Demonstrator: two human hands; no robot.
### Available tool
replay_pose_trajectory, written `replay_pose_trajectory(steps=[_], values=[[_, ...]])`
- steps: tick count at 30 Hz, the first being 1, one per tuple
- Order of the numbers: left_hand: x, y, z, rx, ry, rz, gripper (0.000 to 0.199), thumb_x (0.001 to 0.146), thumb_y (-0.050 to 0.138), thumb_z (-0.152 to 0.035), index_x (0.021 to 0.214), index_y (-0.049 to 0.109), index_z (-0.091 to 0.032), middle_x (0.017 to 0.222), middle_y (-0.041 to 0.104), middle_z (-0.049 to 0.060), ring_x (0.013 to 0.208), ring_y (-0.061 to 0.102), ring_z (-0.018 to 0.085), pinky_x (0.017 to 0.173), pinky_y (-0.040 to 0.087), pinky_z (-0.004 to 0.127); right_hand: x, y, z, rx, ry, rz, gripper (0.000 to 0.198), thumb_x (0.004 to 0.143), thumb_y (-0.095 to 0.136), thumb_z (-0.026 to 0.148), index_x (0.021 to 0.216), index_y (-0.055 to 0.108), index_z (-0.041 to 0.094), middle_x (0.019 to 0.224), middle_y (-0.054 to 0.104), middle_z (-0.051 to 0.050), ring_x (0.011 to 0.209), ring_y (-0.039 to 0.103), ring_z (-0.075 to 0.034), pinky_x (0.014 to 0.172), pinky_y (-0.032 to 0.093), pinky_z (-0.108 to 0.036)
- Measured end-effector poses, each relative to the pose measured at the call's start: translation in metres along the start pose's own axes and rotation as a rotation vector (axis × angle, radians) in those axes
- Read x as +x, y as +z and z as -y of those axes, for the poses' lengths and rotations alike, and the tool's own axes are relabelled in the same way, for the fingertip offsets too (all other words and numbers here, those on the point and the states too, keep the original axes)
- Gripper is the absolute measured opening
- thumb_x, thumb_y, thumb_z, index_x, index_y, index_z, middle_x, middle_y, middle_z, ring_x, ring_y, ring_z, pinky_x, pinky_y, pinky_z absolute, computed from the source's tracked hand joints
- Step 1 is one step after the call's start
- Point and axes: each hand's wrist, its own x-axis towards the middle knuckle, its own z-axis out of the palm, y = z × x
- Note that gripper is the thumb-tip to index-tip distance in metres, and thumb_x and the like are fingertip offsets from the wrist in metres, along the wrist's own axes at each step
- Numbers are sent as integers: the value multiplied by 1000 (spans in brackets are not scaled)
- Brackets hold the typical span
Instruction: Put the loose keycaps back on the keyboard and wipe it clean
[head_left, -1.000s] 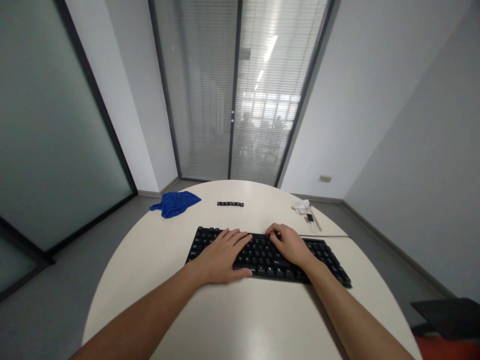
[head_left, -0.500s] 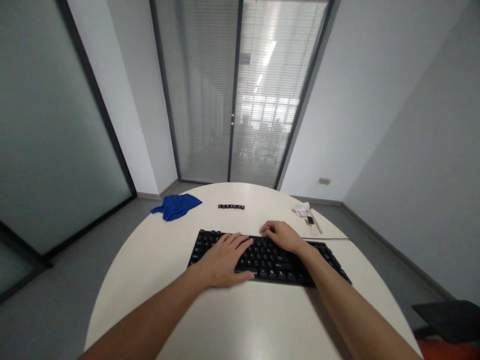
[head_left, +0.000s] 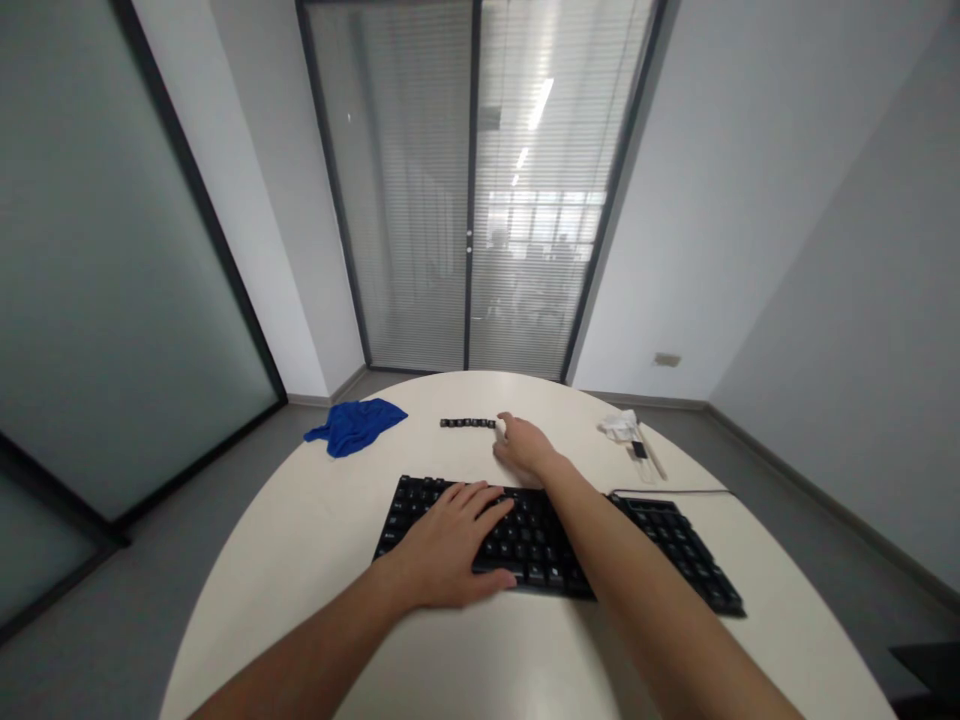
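Note:
A black keyboard [head_left: 525, 540] lies on the table in front of me. My left hand [head_left: 457, 540] rests flat on its left half, with fingers spread over the keys. Beyond the keyboard, several black keycaps [head_left: 467, 423] sit in a short row. My right hand [head_left: 523, 444] reaches over the keyboard to the right end of that row. Its index finger and thumb are apart, close beside the last keycap, and the pale table shows between them. The other right fingers are curled and partly hidden. My right forearm covers part of the keyboard.
A crumpled blue cloth [head_left: 356, 425] lies at the far left of the round white table [head_left: 300, 560]. At the far right are a white crumpled tissue [head_left: 619, 426], a pale stick [head_left: 651, 453] and a small black-and-clear item [head_left: 640, 451]. The keyboard's cable [head_left: 675, 491] runs off to the right.
My right hand has moved forward and left, from the keyboard's back edge to the end of the keycap row, and its thumb and index finger have parted. The left hand stays on the keyboard.

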Motion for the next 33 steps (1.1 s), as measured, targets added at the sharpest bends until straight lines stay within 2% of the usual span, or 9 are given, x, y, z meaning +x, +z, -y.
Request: replay_pose_trajectory(steps=[3,5,9,15,19,23,26,28,33], values=[[0,-2,-1,-1,-14,12,81,82,67,-55,150,38,-22,156,39,12,143,35,35,120,25,56,6,3,5,-3,10,-29,68,85,67,37,145,43,15,118,67,-14,110,62,-25,95,42,-32],[1,-3,-2,6,-20,19,82,82,67,-55,150,38,-21,156,39,12,143,34,35,120,24,55,7,6,8,-12,32,-57,57,88,64,40,138,50,17,117,67,-14,112,61,-25,95,42,-33],[2,-3,-2,7,-27,29,83,81,68,-55,151,37,-22,156,39,12,143,35,35,120,24,55,4,8,14,-39,86,-100,30,98,50,28,124,58,16,116,66,-16,112,60,-26,92,43,-34],[1,-2,-1,-5,-14,15,81,82,67,-54,151,37,-24,156,40,11,143,36,35,119,25,55,-5,-3,12,-47,91,-25,22,96,52,21,113,65,14,114,69,-17,107,65,-25,90,45,-33],[0,-1,0,4,6,9,79,84,65,-54,152,36,-24,156,40,11,143,35,35,119,26,55,-32,-16,5,-27,132,17,19,92,59,23,105,69,13,104,73,-18,100,69,-27,85,48,-34],[-1,0,1,30,10,2,78,86,63,-54,152,36,-23,157,39,10,144,35,34,119,27,54,-78,-27,-8,49,170,-47,24,98,50,30,111,65,15,105,73,-15,100,69,-26,83,49,-33],[-1,1,1,38,17,-3,76,87,62,-55,151,37,-23,156,40,10,143,36,33,119,28,53,-110,-29,-18,149,124,-90,24,101,46,32,112,63,20,108,74,-8,101,69,-19,86,49,-28],[-1,1,0,45,19,-9,75,87,63,-54,151,38,-23,156,41,10,143,36,33,119,29,53,-122,-26,-25,347,24,-131,21,99,50,32,107,64,19,103,75,-7,97,70,-20,87,49,-29],[-2,1,0,46,24,-16,74,87,63,-53,151,38,-23,155,41,10,142,36,33,118,29,52,-129,-22,-34,569,-40,-157,21,95,55,36,104,67,20,100,76,-5,96,70,-21,89,50,-32]])
